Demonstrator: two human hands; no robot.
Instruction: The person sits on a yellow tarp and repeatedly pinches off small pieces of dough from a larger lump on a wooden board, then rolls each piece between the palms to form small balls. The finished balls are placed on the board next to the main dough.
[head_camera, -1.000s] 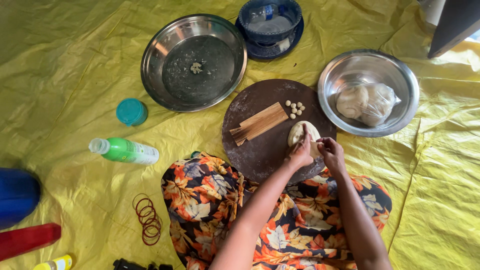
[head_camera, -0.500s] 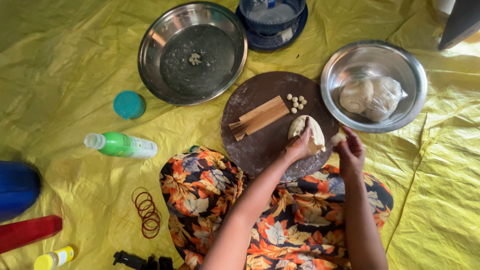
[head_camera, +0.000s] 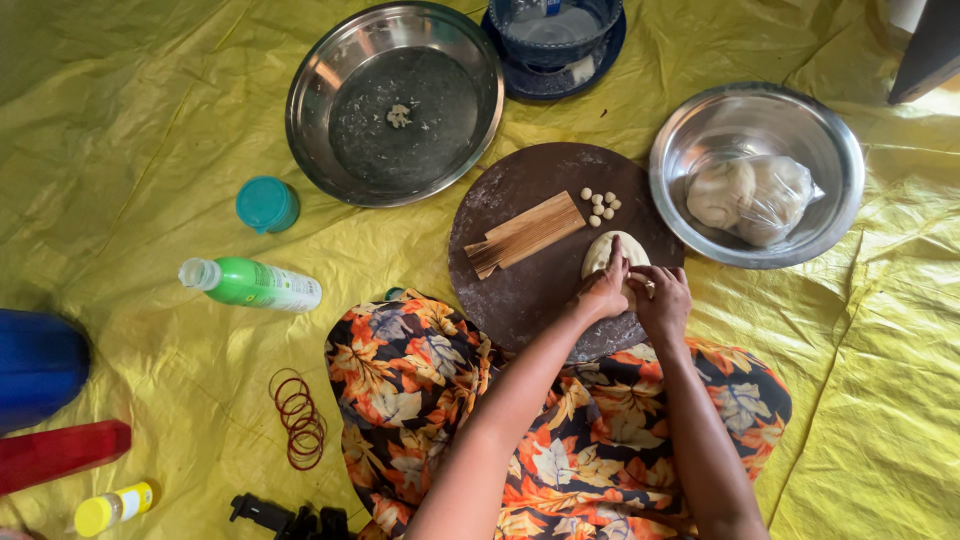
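Observation:
A pale, flattened piece of dough (head_camera: 612, 250) lies on the right part of a round dark wooden board (head_camera: 520, 290). My left hand (head_camera: 605, 290) presses on the dough's near edge with the fingers. My right hand (head_camera: 662, 300) sits just beside it, fingers curled at the dough's right edge. Several small dough balls (head_camera: 600, 203) rest on the board behind the dough. A bundle of thin wooden strips (head_camera: 525, 233) lies on the board's middle.
A large steel pan (head_camera: 330, 140) with a dough bit stands at the back. A steel bowl (head_camera: 830, 150) on the right holds bagged dough (head_camera: 750, 195). Blue bowl (head_camera: 555, 30), teal lid (head_camera: 267, 204), green bottle (head_camera: 250, 284), red rubber bands (head_camera: 298, 417) lie on the yellow sheet.
My right hand, which was off the board's right edge half a second ago, has come back to the dough beside my left hand. The dough now lies flat under both hands.

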